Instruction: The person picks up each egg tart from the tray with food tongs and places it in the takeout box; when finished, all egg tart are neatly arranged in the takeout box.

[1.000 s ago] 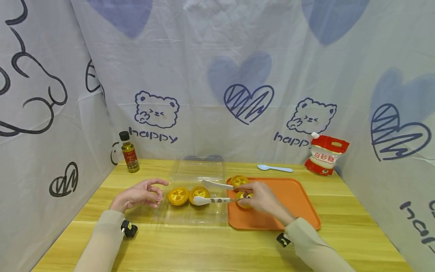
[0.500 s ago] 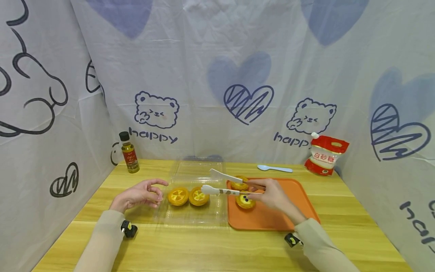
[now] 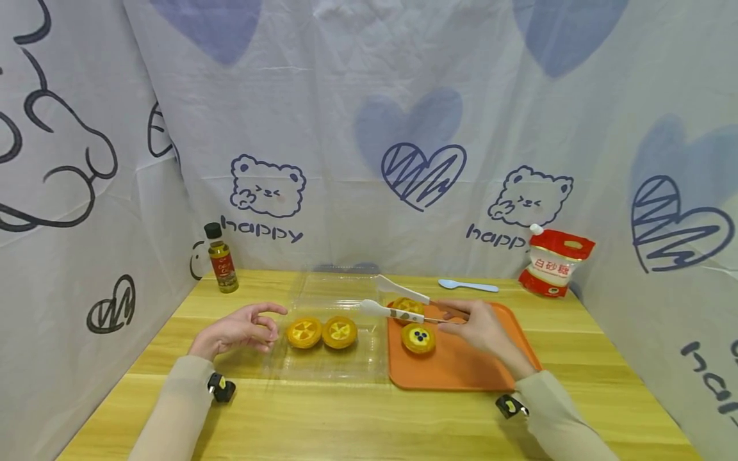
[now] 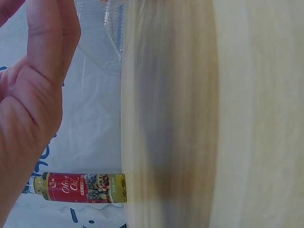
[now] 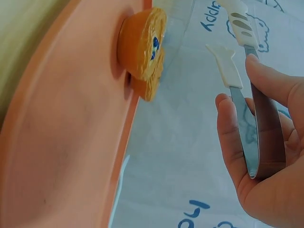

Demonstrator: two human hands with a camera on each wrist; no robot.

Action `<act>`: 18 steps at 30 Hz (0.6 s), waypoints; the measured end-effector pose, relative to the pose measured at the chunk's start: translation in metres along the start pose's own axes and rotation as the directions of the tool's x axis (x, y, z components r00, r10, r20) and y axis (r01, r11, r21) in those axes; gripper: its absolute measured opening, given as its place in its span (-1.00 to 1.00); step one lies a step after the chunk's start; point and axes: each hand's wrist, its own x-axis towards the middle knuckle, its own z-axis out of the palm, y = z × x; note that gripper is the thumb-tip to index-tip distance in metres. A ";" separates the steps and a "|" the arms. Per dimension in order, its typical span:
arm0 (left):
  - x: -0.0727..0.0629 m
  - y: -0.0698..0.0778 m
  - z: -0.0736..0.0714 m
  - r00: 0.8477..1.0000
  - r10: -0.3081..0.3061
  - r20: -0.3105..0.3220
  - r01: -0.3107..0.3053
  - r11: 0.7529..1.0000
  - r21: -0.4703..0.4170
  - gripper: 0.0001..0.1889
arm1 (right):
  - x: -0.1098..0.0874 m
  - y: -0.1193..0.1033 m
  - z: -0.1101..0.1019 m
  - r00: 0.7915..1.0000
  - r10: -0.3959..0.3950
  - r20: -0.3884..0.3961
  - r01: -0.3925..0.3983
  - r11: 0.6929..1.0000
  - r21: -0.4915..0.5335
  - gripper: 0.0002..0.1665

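Tongs (image 3: 407, 314) in right hand (image 3: 484, 330) above tray (image 3: 461, 371); left hand (image 3: 239, 328) loosely curled.

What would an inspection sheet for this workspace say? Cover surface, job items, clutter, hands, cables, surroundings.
Surface: wood-grain table, yellowish.
Job items: clear plastic clamshell box, lid open, with two wedge-patterned tarts inside; orange tray with a berry-topped tart and, behind it, another tart partly hidden by the tongs.
Clutter: olive oil bottle, upright; light-blue spoon, lying flat; white sugar bag, standing.
Left hand: holds nothing, beside the box, fingers loosely bent.
Right hand: grips the tongs above the tray; tongs parted, nothing between the tips.
Cables: nothing seen.
Surroundings: white cloth printed with hearts, bears and "happy".
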 end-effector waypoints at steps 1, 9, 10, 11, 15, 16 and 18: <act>0.000 0.000 0.000 1.000 0.000 0.000 0.000 1.000 -0.001 -0.25 | 0.000 0.001 -0.002 1.000 0.005 -0.003 -0.005 1.000 -0.001 -0.45; 0.001 -0.001 -0.001 1.000 0.005 0.013 -0.005 1.000 -0.002 -0.24 | -0.003 0.008 -0.012 0.997 0.054 -0.060 -0.059 0.996 -0.072 -0.42; 0.001 -0.001 -0.001 1.000 0.005 0.015 -0.005 1.000 -0.005 -0.24 | -0.004 0.009 -0.014 0.996 0.062 -0.065 -0.066 0.996 -0.066 -0.41; 0.001 -0.001 -0.001 1.000 0.004 0.017 -0.004 1.000 -0.006 -0.25 | -0.004 0.010 -0.015 0.996 0.066 -0.064 -0.070 0.996 -0.048 -0.40; 0.001 0.000 -0.001 1.000 0.001 0.019 -0.001 1.000 -0.008 -0.26 | -0.004 0.015 -0.020 0.995 0.074 -0.059 -0.075 0.997 -0.011 -0.40; 0.000 0.000 0.000 1.000 0.001 0.018 -0.001 1.000 -0.006 -0.26 | -0.004 0.017 -0.022 0.996 0.073 -0.059 -0.074 0.997 -0.011 -0.41; 0.000 0.001 0.000 1.000 0.001 0.014 -0.001 1.000 -0.004 -0.26 | -0.003 0.019 -0.024 0.995 0.077 -0.062 -0.078 0.997 -0.020 -0.42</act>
